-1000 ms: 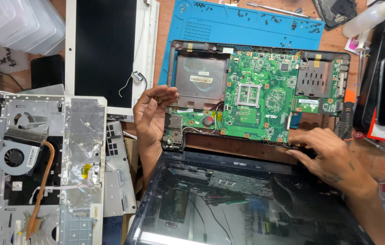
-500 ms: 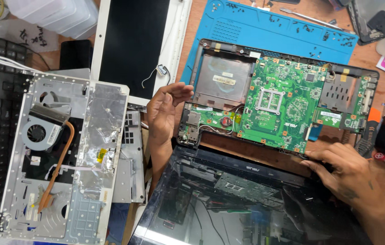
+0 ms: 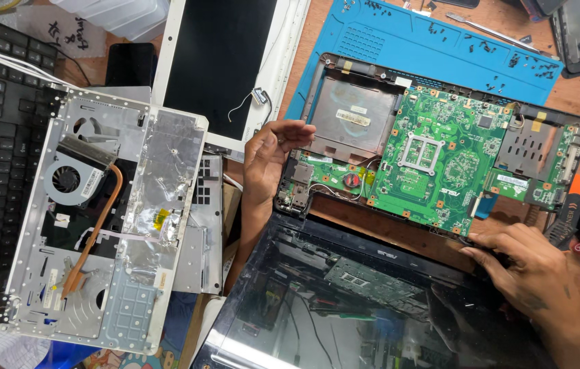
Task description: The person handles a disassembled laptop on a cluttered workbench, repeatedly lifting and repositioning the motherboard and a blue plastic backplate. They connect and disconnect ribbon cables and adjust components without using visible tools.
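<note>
Hands are working on an opened black laptop base [image 3: 331, 68] lying on a blue repair mat [image 3: 399, 34], its green motherboard [image 3: 440, 164] exposed. The left hand [image 3: 269, 160] is resting against the base's left edge, fingers extended and lying close together. The right hand [image 3: 519, 263] is pressing on the lower right edge, fingers bent and slightly spread. The glossy laptop screen [image 3: 344, 301] is lying just below. A silver palmrest with fan [image 3: 99, 225] is sitting well to the left.

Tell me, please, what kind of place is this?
Probably a laptop repair bench: an opened laptop base with a green motherboard, a blue repair mat with loose screws, and a second stripped white chassis with fan.
</note>
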